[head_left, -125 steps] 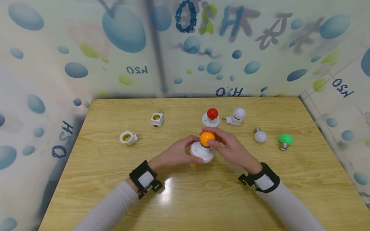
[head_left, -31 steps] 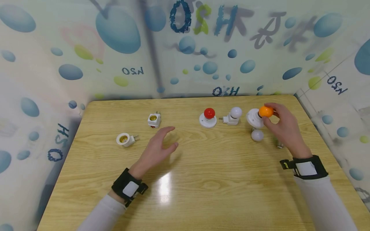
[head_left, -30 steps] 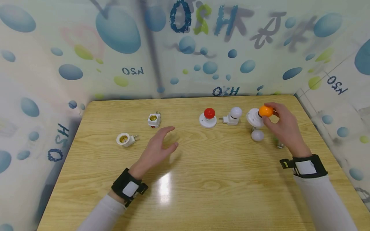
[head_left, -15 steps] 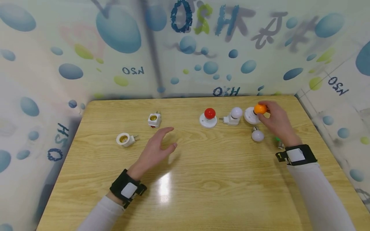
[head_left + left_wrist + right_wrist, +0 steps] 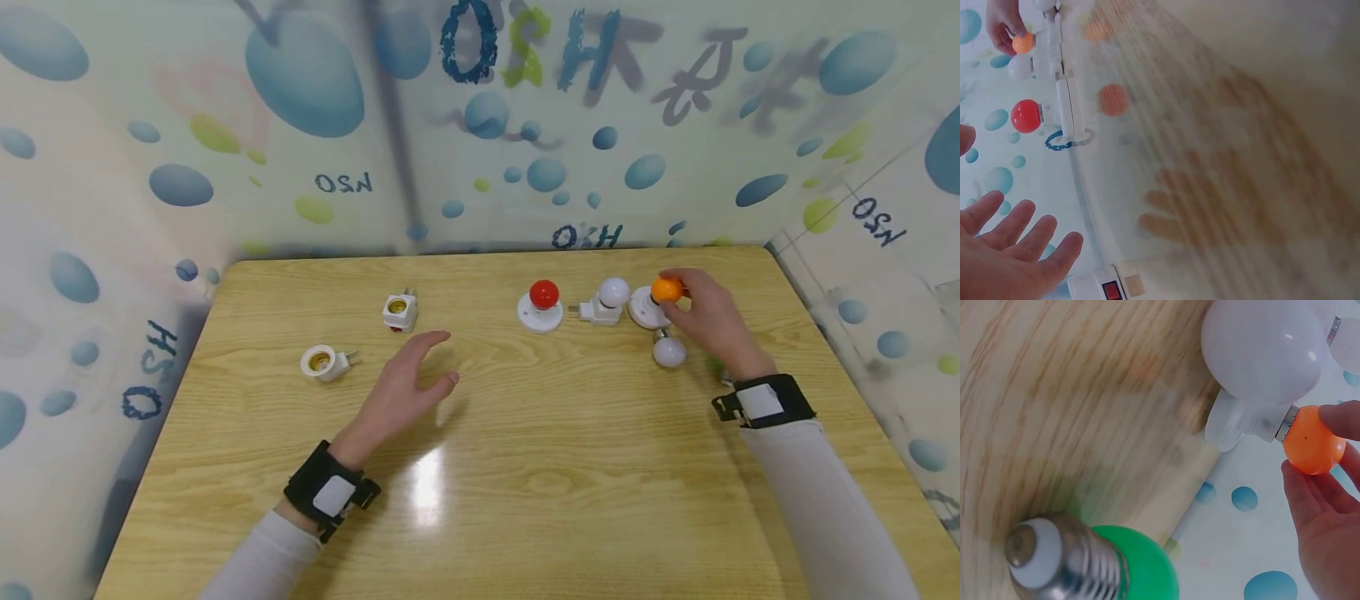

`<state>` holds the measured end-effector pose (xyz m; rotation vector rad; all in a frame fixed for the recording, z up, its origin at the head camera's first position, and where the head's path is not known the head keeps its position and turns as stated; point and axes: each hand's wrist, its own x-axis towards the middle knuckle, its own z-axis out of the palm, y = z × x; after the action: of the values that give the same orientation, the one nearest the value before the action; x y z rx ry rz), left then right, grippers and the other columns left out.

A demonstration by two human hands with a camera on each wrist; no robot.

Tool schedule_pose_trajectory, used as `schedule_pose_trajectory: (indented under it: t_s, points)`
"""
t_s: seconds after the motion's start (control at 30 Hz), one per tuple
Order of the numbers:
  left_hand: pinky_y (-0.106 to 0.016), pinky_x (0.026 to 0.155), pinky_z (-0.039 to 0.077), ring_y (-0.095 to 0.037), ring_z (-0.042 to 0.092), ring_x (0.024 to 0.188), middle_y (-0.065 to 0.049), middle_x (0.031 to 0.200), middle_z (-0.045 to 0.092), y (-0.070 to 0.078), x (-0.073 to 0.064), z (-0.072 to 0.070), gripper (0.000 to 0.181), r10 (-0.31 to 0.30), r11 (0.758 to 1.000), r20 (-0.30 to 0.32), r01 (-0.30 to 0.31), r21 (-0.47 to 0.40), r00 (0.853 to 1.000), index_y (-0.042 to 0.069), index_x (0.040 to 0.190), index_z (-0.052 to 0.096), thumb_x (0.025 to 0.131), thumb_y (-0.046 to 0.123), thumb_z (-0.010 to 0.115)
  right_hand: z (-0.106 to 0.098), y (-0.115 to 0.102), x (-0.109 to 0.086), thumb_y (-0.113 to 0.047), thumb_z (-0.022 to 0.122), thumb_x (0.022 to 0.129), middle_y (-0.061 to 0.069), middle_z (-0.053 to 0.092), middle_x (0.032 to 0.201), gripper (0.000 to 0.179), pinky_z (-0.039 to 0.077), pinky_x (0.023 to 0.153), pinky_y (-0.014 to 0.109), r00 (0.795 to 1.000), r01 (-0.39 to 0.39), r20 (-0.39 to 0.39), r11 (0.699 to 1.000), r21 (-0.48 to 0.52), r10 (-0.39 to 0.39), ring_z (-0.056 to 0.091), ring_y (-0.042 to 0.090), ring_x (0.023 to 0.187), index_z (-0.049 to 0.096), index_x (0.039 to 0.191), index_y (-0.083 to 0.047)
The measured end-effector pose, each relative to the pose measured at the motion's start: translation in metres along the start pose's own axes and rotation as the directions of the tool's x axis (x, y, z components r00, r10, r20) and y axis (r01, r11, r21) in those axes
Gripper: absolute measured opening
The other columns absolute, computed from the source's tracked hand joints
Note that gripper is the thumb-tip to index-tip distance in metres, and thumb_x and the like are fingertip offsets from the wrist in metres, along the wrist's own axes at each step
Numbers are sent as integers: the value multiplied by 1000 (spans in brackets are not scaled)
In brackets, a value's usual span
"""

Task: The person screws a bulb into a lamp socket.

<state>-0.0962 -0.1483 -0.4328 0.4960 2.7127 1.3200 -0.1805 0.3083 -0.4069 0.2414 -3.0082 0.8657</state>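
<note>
My right hand (image 5: 708, 315) pinches an orange light bulb (image 5: 666, 290) between thumb and fingers. The bulb is seated in a round white lamp holder (image 5: 645, 308) near the table's back right; the right wrist view shows the bulb's metal collar at the holder's mouth. Just in front of that holder lies a loose white bulb (image 5: 670, 352). A green bulb (image 5: 1138, 565) shows large in the right wrist view, mostly hidden under my wrist in the head view. My left hand (image 5: 401, 392) hovers over the table's left half, fingers spread and holding nothing.
A red bulb (image 5: 543, 294) in a round holder and a white bulb (image 5: 614, 292) in a plug-in socket stand along the back. At left lie a square plug-in socket (image 5: 400, 312) and a round plug-in socket (image 5: 322, 363). A patterned sheet rises behind the wooden table (image 5: 540, 500).
Since the earliest frame, my right hand has carried the orange bulb and holder from the centre to the back right. My left hand has let go of the holder and drawn left.
</note>
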Motion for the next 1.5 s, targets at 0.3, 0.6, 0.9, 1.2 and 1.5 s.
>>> schedule_pose_trajectory:
  t_s: [0.3,0.6,0.9,1.2,1.5]
  points:
    - [-55,114,38,-32,43,144,-12,156,46,0,-3,-2,60,-20,1000,6,20,-7,1000,10,153,47,100,31,67,4,2,3,0,64,98,33,43,147,54,39,107,66,1000,8,25,1000,-11,-8,46,49,125,43,146,8]
    - [-57,113,38,-36,44,143,-14,155,47,-4,-8,-2,62,-4,1000,-25,4,0,1000,8,153,46,98,26,70,0,5,-8,-7,66,98,34,31,157,58,33,110,70,998,25,-50,1000,17,-24,35,55,137,41,149,9]
    - [-57,107,44,-37,50,135,-18,147,53,-10,-1,-18,55,53,998,-168,-57,-17,984,1,147,51,97,12,71,-8,5,-47,-10,61,102,33,41,152,47,30,111,70,972,92,-218,995,24,-85,37,55,137,50,143,9]
    - [-54,104,44,-38,53,129,-23,140,56,-17,18,-32,48,22,1000,-360,-22,5,933,-4,141,55,96,8,67,-8,-7,-75,-9,61,101,24,58,141,36,31,94,9,922,151,-363,988,23,-132,54,46,122,62,135,3]
    - [-55,109,40,-45,43,135,-31,150,38,-21,42,-32,76,-188,977,-355,210,24,916,-6,155,31,99,26,69,-1,-17,-93,-4,67,97,19,69,128,33,31,98,4,867,209,-461,978,-4,-187,62,23,114,69,130,-3]
